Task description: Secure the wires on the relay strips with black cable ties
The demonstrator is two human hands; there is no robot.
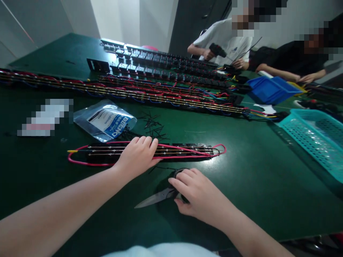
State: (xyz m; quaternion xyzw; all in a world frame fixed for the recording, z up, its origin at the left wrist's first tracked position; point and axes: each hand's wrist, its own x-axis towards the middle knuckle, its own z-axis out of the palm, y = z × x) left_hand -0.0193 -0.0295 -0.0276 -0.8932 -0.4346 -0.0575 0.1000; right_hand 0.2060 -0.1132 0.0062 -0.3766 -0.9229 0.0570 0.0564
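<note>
My left hand (140, 155) is closed over the middle of a short black socket strip (182, 150), which lies flat with its metal rails facing up. A red cable (91, 164) loops around this strip and past both ends; a yellow tip shows at the left end. My right hand (193, 192) has its fingers on the dark handles of a pair of scissors (158, 198). The scissors' blades are together and point left, low over the table. Part of the handles is hidden by my fingers. Thin black cable ties (152, 125) lie scattered behind the strip.
A clear plastic bag (107, 119) of cable ties lies behind the strip. Long wired strips (144, 93) cross the green table (254, 207). At right stand a teal basket (308, 142) and a blue bin (273, 89). Across the table are two people, one holding a power drill (217, 50).
</note>
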